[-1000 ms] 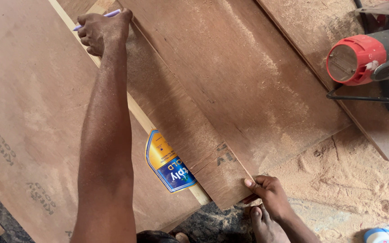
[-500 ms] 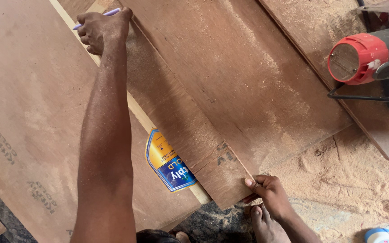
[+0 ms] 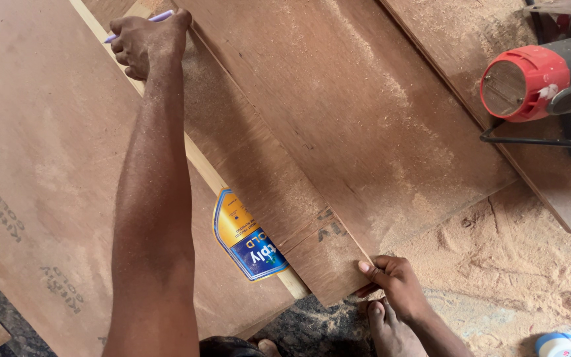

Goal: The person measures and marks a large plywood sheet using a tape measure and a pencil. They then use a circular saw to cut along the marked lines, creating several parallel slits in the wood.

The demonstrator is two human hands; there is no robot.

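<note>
My left hand (image 3: 145,41) reaches far up the boards and grips a pale purple pen (image 3: 156,17), its tip at the far end of a narrow plywood strip (image 3: 266,178). My right hand (image 3: 396,283) holds the near corner of that strip with its fingertips. The strip lies slanted over a pale wooden batten (image 3: 201,166) and a large plywood sheet (image 3: 41,165). A blue and yellow label (image 3: 249,239) sticks out from under the strip. My bare foot (image 3: 386,330) rests just below my right hand.
A wider plywood board (image 3: 371,112), dusted with sawdust, lies to the right of the strip. A red and grey power tool (image 3: 540,80) sits at the upper right. Sawdust (image 3: 517,264) covers the floor, with a white and blue container (image 3: 560,345) at the bottom right.
</note>
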